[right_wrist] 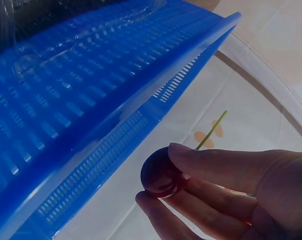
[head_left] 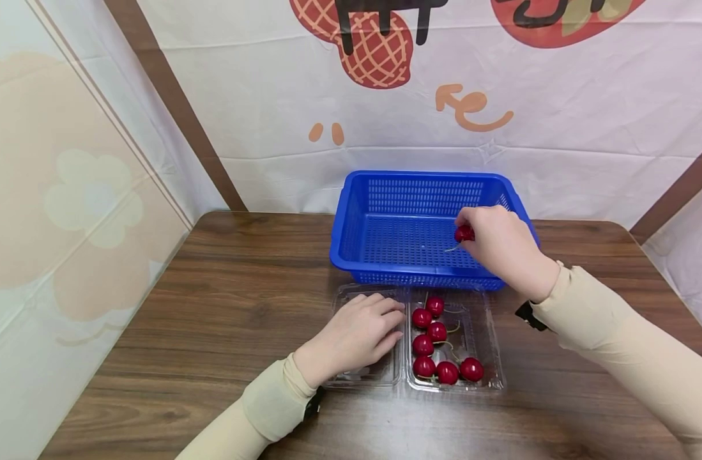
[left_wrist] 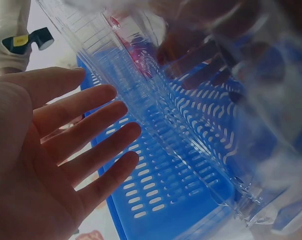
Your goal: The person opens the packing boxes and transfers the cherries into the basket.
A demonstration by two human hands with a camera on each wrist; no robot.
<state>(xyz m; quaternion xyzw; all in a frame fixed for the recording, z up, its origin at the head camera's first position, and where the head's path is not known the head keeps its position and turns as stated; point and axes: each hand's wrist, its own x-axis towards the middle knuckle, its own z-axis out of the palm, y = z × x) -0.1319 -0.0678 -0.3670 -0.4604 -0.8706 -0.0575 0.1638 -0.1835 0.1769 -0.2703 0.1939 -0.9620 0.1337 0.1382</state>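
A dark red cherry [right_wrist: 163, 172] with a green stem is pinched between the thumb and fingers of my right hand [head_left: 500, 246]. That hand is over the right side of a blue plastic basket [head_left: 351, 220], whose slotted floor shows in the head view. Several more cherries [head_left: 437, 331] lie in the right half of a clear plastic clamshell box [head_left: 494, 358], in front of the basket. My left hand [head_left: 356, 332] lies over the box's other half, fingers extended and a little spread, holding nothing. In the left wrist view, its fingertips are close to the clear plastic.
Everything stands on a brown wood-grain table [head_left: 224, 306]. A white printed cloth [head_left: 259, 83] hangs right behind the basket and along the left side. Basket and box stand close together, the basket's front wall near the box's back edge.
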